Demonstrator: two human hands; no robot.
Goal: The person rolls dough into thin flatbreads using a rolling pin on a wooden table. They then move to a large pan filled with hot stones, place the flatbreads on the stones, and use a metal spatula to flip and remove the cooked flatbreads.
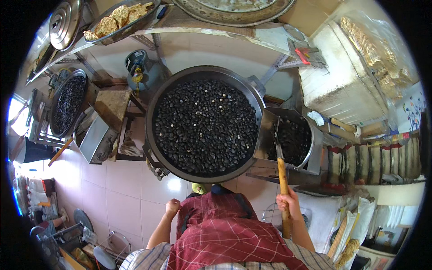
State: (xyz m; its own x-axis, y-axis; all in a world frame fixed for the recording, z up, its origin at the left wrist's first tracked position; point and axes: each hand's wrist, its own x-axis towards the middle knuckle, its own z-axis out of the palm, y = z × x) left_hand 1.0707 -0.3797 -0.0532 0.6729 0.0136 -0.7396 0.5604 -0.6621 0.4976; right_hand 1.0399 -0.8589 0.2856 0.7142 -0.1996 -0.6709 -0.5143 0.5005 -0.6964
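Before me stands a large wok filled with smooth black pebbles, among which several small pale round pieces are scattered. My right hand grips the long wooden handle of a metal shovel. Its blade dips into a sheet-metal trough against the wok's right side, leading to a rounded bin. Dark pebbles lie inside the bin. Beside the edge of the red checked apron, my left hand is curled with nothing visible in it.
Left of the wok are a blue-grey gas cylinder, a wooden stand, a metal box and a second pebble-filled pan. A shelf crosses above, bearing a tray of flatbread. White sacks lie at right.
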